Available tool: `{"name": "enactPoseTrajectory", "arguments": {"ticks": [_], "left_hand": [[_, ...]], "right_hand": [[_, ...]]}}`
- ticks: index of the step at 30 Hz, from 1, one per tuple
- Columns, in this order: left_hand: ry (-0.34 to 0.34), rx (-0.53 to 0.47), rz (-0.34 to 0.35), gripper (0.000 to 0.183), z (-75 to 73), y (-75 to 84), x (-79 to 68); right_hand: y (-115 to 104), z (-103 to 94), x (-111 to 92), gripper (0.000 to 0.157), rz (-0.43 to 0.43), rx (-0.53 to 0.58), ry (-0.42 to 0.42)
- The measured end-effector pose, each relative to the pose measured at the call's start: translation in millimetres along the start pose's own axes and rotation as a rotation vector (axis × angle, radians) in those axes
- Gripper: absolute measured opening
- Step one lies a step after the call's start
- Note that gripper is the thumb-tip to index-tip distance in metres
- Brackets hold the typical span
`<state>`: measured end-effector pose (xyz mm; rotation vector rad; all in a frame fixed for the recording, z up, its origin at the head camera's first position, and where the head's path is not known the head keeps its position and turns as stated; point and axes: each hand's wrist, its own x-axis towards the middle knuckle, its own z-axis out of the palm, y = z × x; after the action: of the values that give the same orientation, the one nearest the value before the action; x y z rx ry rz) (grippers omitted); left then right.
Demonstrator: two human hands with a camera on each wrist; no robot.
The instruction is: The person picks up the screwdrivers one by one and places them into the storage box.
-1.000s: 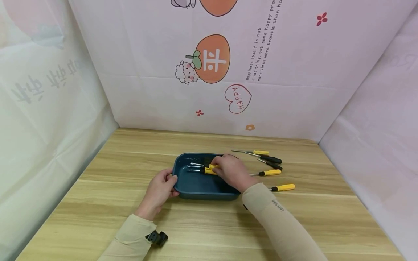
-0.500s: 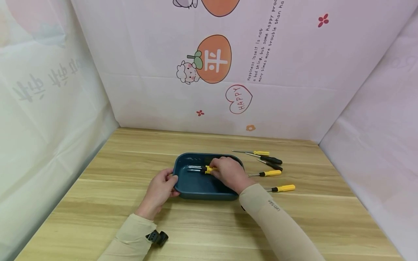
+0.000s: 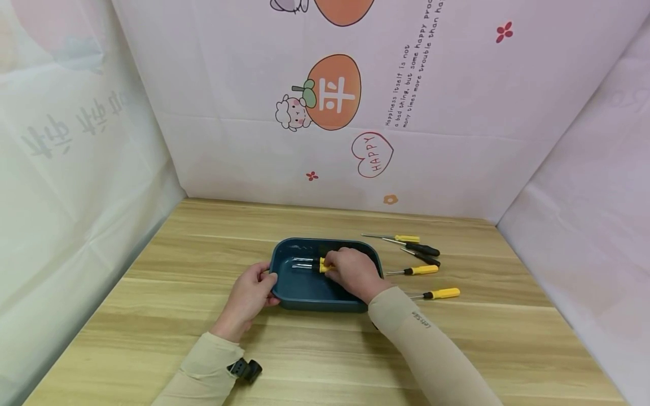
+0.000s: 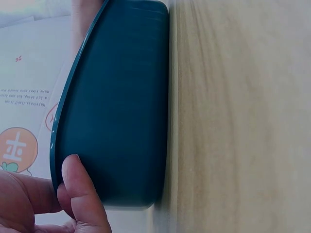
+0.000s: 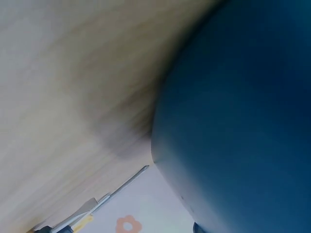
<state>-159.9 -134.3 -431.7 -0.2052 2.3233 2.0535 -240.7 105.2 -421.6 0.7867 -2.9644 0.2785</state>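
Note:
My left hand grips the left end of a dark teal rectangular tray. In the left wrist view, its fingers press the outside of the tray wall just below the rim. Inside the tray, two screwdrivers with yellow handles and black collars lie side by side, shafts to the left. My right hand reaches over the tray's right side with curled fingers at these handles. It appears to hold a screwdriver; the hand hides the handle ends. The right wrist view shows mostly the tray's outer wall.
Right of the tray on the wooden table lie a slim yellow screwdriver, two black-handled screwdrivers, and two more yellow ones, a middle screwdriver and a front screwdriver. A printed white cloth encloses the table.
My right hand has shifted slightly down and toward the near side inside the tray. The screwdriver shafts there now lie closer together and nearly parallel. My left hand has kept its grip.

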Motion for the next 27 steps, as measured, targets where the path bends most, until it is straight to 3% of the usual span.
{"name": "enactPoseTrajectory", "arguments": {"ticks": [27], "left_hand": [[-0.002,-0.017,-0.006,0.037,0.9,1.1,-0.8]], "right_hand": [[-5.7,3.7,0.8,0.018,0.026,-0.080,-0.048]]}}
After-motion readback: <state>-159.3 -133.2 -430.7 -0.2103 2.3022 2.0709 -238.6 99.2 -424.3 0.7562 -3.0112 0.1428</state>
